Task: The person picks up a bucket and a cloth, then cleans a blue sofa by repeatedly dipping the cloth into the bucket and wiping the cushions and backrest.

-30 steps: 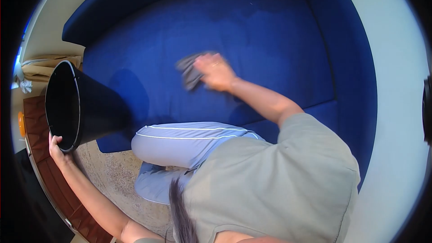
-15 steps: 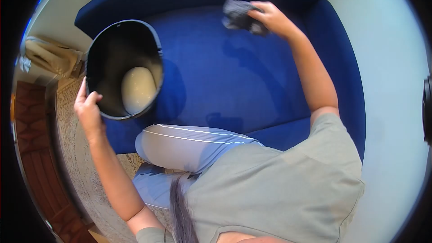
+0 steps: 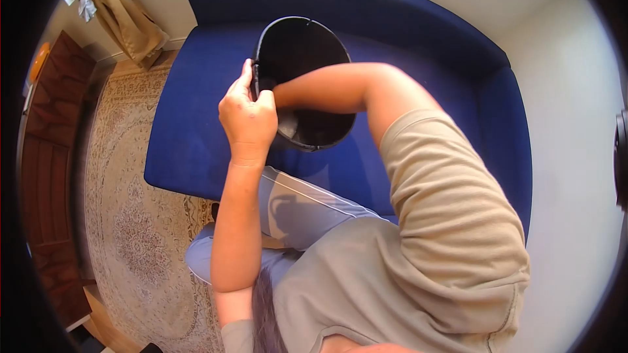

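My left hand (image 3: 248,114) is closed on the left rim of a black bucket (image 3: 320,46), thumb and fingers gripping its edge. The bucket is tilted, its mouth facing me, above the blue sofa seat (image 3: 203,104). My right forearm (image 3: 327,88) reaches across into the bucket. The right hand is down inside, behind my left hand and the near wall, so its fingers and anything in them are hidden. A pale, shiny patch of liquid (image 3: 288,121) shows low in the bucket.
The sofa's backrest (image 3: 366,3) curves along the wall, with an armrest (image 3: 510,137) at right. On the left are a patterned rug (image 3: 140,222), a brown wooden cabinet (image 3: 49,163) and a tied beige curtain (image 3: 124,19). My bent leg (image 3: 307,206) lies against the sofa front.
My right hand, which held a dark grey cloth over the sofa, has gone into the bucket; the cloth is out of sight. The bucket appears farther right, still held by my left hand. The view has shifted.
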Demonstrator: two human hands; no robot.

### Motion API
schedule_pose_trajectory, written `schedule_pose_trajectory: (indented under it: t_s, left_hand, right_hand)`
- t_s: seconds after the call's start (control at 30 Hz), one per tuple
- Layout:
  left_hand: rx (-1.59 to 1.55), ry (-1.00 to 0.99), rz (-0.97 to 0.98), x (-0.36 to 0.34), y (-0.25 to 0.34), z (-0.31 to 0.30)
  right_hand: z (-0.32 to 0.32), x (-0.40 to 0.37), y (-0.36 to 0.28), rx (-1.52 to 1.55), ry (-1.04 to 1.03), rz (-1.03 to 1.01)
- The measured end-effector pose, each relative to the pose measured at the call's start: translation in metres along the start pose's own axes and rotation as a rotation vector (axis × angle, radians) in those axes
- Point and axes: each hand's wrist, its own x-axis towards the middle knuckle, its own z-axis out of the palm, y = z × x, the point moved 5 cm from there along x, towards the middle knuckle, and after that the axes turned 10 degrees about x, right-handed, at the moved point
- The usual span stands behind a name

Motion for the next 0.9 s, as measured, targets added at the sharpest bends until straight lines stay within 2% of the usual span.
schedule_pose_trajectory:
  t_s: [0.2,0.5,0.8,0.9]
  left_hand:
    - [0.042,0.053,0.089,-0.001,-0.003,0.001]
    - [0.065,-0.020,-0.018,0.007,0.001,0.006]
    - [0.163,0.010,0.002,0.024,-0.013,0.009]
    - [0.132,-0.036,0.008,0.028,-0.014,0.013]
  right_hand:
    - [0.015,0.030,-0.008,0.130,0.076,-0.014]
    - [0.018,0.035,-0.011,0.270,0.234,-0.053]
    - [0.000,0.011,-0.005,0.397,0.395,-0.114]
    - [-0.005,0.006,-0.004,0.437,0.430,-0.138]
